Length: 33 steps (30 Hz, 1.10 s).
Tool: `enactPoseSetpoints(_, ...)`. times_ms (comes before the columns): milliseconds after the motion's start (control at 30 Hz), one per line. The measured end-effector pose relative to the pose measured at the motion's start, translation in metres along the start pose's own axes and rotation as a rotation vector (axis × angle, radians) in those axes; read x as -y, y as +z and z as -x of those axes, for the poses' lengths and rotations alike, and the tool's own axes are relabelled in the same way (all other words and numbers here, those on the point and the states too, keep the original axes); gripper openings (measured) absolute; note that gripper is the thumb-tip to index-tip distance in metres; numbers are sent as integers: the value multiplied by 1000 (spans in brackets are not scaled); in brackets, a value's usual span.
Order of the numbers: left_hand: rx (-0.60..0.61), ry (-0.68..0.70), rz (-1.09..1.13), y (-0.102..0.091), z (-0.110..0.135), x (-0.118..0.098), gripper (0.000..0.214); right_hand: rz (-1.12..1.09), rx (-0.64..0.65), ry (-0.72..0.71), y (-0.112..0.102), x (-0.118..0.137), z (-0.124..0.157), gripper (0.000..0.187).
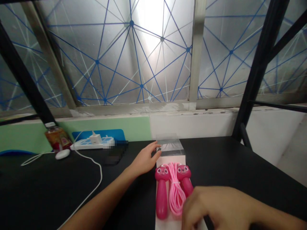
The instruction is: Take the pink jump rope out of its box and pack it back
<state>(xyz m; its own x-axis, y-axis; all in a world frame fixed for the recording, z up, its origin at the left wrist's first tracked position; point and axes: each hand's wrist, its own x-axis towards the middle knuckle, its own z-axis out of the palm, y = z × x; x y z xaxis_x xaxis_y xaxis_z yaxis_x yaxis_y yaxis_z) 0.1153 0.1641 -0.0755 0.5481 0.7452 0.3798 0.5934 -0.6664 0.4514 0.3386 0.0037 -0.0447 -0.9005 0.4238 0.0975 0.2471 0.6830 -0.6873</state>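
A pink jump rope (176,191) lies on a pale card (170,159). Its two dark-pink handles have animal-face tops, and the coiled cord is tied between them. Clear plastic film (170,146) extends past the card's far end. My left hand (147,158) rests at the left edge of this film, thumb and fingers apart, fingertips touching it. Close to the camera, my right hand (216,204) is curled downward over the card's lower right, covering the end of the right handle. Its fingertips are partly hidden and blurred, so what they hold cannot be made out.
On the black table (216,163), a bottle (57,137), a white power strip (90,142) with a plugged-in charger (95,138), a white cable (99,169) and a rounded white object (62,154) lie left. A dark pixelated item (115,153) is nearer. Black frame posts (254,73) flank the window.
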Motion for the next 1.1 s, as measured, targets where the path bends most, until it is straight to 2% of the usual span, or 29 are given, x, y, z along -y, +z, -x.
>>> enactPoseSetpoints(67,-49,41,-45,-6,5,-7,33,-125,-158,64,-10,-6,4,34)
enactPoseSetpoints(133,-59,81,-74,-17,13,-16,30,-79,-336,193,-17,-12,5,30)
enactPoseSetpoints(200,41,75,-90,-30,23,-25,27,146,-493,333,-19,-20,3,24)
enactPoseSetpoints(267,235,57,-74,-41,32,-32,29,379,-563,434,-18,-28,0,16)
enactPoseSetpoints(333,380,62,-75,-48,38,-37,33,480,-543,489,-16,-35,-3,18)
enactPoseSetpoints(400,413,75,-92,-49,39,-39,36,476,-522,507,-14,-40,-5,25)
enactPoseSetpoints(600,399,66,-118,-39,36,-33,34,340,-569,464,-11,-54,-10,22)
enactPoseSetpoints(767,387,56,-155,-38,38,-27,33,256,-573,499,-9,-62,-13,23)
enactPoseSetpoints(1100,395,111,-160,-51,42,-28,33,456,-506,533,-9,-51,-20,26)
